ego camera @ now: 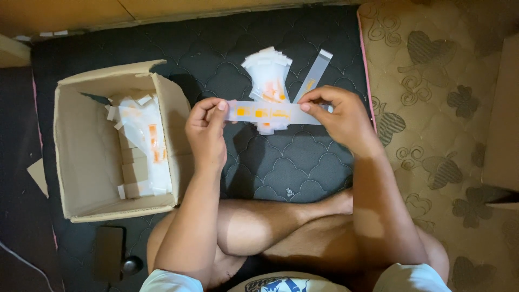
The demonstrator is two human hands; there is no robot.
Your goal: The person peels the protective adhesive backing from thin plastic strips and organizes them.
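A long flat white paper strip (270, 113) with orange print is stretched level between both hands. My left hand (206, 131) pinches its left end and my right hand (340, 113) pinches its right end. Just behind the strip, a fanned pile of similar white and orange strips (267, 75) lies on the dark quilted mat (281, 162). One single strip (315, 73) lies slanted to the right of the pile.
An open cardboard box (86, 157) at the left holds several more strips (146, 140). A dark phone (108, 253) lies below the box. My crossed legs (270, 224) fill the near side. A beige patterned mattress (443, 135) runs along the right, with a cardboard piece (503, 119) on it.
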